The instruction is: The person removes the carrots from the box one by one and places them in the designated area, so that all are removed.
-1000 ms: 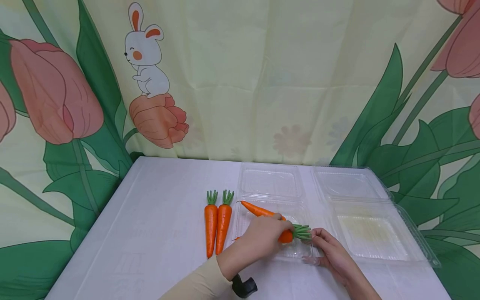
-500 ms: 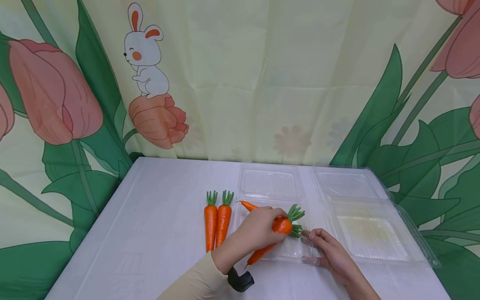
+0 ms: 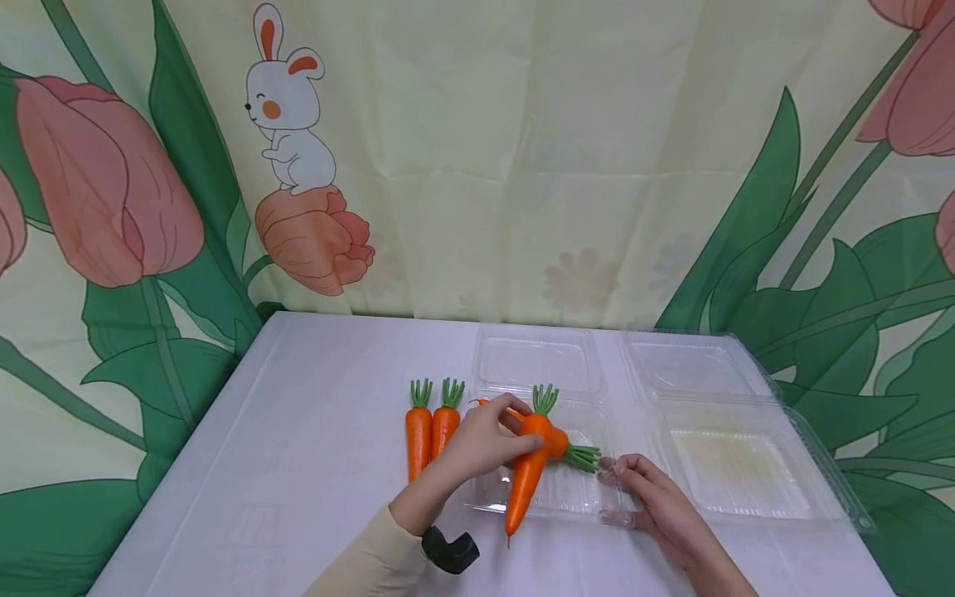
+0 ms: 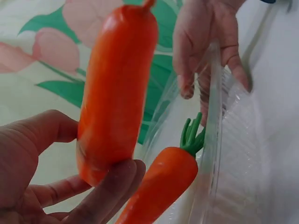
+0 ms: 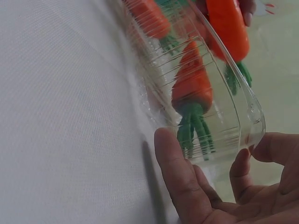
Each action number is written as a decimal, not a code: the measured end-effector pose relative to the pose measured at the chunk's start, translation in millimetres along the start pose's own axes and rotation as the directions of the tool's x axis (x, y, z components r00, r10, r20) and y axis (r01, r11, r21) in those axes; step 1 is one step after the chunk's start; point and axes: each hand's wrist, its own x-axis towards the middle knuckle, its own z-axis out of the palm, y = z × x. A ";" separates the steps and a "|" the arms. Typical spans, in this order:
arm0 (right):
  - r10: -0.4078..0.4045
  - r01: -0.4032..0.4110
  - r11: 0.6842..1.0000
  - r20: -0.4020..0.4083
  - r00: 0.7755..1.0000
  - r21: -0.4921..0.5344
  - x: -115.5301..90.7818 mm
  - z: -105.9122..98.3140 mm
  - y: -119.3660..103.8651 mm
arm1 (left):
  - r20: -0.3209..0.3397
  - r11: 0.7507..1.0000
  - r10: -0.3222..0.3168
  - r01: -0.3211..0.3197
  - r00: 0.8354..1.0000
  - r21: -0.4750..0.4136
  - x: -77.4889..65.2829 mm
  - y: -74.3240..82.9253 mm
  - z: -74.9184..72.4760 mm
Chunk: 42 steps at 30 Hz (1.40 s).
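Now left hand (image 3: 485, 439) grips carrot (image 3: 528, 468); right hand (image 3: 656, 497) steadies clear box (image 3: 567, 497).

The right hand (image 5: 219, 186) grips the near rim of a clear plastic box (image 5: 243, 116), thumb on the outside wall and fingers curled at the lip. Through the ribbed wall shows a carrot (image 5: 191, 84) lying inside, green stalks pointing toward the hand. Above the box another carrot (image 5: 226, 23) is held up by fingers (image 5: 246, 13), and white tablecloth (image 5: 60, 116) fills the left.
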 end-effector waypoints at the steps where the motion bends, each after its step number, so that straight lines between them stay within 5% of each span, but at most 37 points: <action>1: -0.004 0.004 1.000 0.004 1.000 0.001 0.0 -0.1 0.1 | -0.004 1.000 -0.007 0.007 1.000 -0.024 -0.6 -0.9 -2.5; 17: 0.006 -0.006 1.000 0.001 1.000 -0.010 0.4 0.8 -1.2 | -0.047 0.973 -0.069 0.057 0.997 -0.225 -14.7 -20.0 -24.7; 29: 0.006 -0.006 1.000 0.011 1.000 -0.005 0.6 0.1 -2.1 | -0.108 0.969 -0.095 0.067 0.990 -0.237 -27.4 -31.9 -52.9; 42: 0.003 -0.003 1.000 0.005 1.000 -0.003 0.8 -0.3 -1.0 | -0.254 0.971 -0.134 0.076 0.958 -0.226 -39.5 -46.6 -79.7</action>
